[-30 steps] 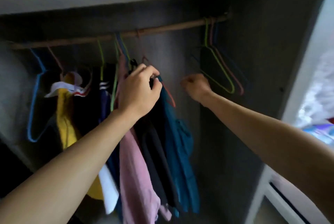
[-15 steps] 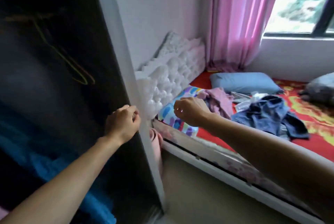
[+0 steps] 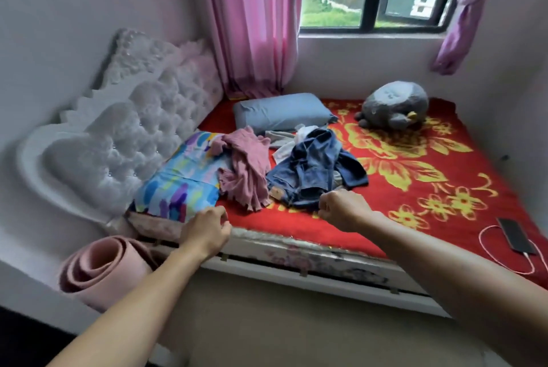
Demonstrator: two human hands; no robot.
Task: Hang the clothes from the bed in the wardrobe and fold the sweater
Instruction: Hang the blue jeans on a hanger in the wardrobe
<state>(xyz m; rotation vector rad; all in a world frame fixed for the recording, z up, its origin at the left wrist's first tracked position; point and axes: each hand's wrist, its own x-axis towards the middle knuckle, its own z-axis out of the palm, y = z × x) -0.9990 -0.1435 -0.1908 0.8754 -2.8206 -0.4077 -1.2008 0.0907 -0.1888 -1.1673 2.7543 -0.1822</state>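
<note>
Red blanket [image 3: 275, 218] is spread over one bed [image 3: 296, 257]. One pink sweater [image 3: 246, 168] is heaped near the front edge, touching one pile of blue denim clothes [image 3: 311, 171]. White and grey cloth [image 3: 284, 141] is seen behind; its pieces cannot be counted. Two pillows are counted: one blue pillow [image 3: 281, 111] and one colourful pillow [image 3: 184, 180]. One grey soft toy [image 3: 394, 105] and one phone [image 3: 517, 236] are seen too. Both arms are stretched forward. The left hand [image 3: 204, 230] is held over the bed's edge, fingers curled, nothing held. The right hand [image 3: 344, 208] is curled like a fist just before the denim, nothing held.
</note>
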